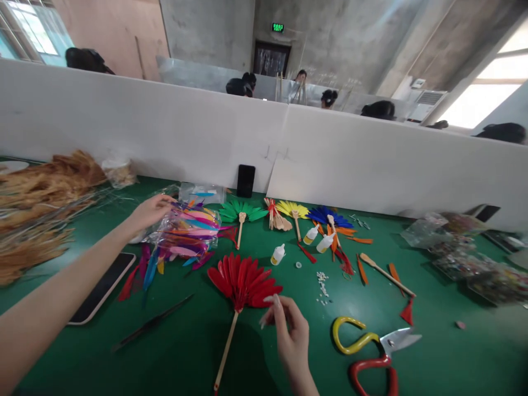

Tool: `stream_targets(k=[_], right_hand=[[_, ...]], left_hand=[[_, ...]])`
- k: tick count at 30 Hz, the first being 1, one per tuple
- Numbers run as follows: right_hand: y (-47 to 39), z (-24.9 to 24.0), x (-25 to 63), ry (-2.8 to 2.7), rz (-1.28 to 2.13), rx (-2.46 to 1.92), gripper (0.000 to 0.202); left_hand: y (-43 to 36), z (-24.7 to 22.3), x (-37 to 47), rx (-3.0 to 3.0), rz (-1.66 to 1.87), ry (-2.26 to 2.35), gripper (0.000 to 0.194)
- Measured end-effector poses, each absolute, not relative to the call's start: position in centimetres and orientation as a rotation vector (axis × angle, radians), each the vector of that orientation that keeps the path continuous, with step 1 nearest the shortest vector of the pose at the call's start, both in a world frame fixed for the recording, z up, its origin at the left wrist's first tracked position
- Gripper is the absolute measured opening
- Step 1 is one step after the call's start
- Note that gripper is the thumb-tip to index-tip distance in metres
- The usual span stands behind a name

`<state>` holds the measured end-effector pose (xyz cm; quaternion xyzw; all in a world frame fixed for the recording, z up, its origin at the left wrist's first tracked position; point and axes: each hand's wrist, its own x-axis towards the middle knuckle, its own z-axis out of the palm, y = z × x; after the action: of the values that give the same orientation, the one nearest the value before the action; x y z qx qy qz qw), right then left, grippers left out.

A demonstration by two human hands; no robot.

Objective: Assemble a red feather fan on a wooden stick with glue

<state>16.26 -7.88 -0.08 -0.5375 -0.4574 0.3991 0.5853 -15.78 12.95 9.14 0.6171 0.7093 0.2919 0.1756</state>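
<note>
My left hand [152, 213] reaches to a clear plastic bag of multicoloured feathers [193, 228], its fingers closed on the bag's upper left edge. My right hand [291, 333] hovers just right of a red feather fan [241, 280], fingers loosely curled, thumb apart, with nothing visible between them. The fan lies on the green table, its wooden handle [226, 349] pointing toward me. Behind it lie a green feather fan [242, 213], a yellow one [293, 210] and a blue one [330, 218].
Scissors [383, 346] lie at front right, tweezers [152, 322] and a tablet-like device [105, 286] at left. Glue bottles [278, 254] stand mid-table near small white beads [322, 283]. A phone [246, 181] leans on the white partition [185, 132]. Dried plant material [53, 181] fills the left.
</note>
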Motion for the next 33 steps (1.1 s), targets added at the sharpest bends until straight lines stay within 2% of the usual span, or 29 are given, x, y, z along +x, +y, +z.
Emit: stream_targets(k=[3,5,7,12,19,24,33], right_hand=[[-6.0,2.1,16.4,-1.141,1.015,-1.230,0.027],[-4.6,3.3,16.2,-1.182,1.021,-1.196,0.024],[-3.2,4.3,15.7,-1.191,1.015,-1.136,0.022],[-1.5,5.2,14.2,-1.188,1.004,-1.056,0.022],[-1.5,4.9,15.1,-1.160,0.947,-1.087,0.023],[-0.9,4.0,15.0,-1.142,0.979,-1.075,0.023],[3.8,3.6,15.6,-1.060,0.988,-1.094,0.034]], left_hand=[[12.2,8.3,-14.2,1.916,0.881,2.224,0.033],[11.2,7.3,-11.0,2.052,0.841,2.171,0.030],[10.3,5.8,-6.5,2.271,0.449,1.895,0.032],[11.3,1.3,2.8,2.232,0.232,1.930,0.037],[14.2,-1.6,3.4,2.136,0.071,2.007,0.032],[13.6,-1.0,2.1,2.189,0.118,2.035,0.029],[9.2,3.8,0.6,2.418,0.416,1.957,0.024]])
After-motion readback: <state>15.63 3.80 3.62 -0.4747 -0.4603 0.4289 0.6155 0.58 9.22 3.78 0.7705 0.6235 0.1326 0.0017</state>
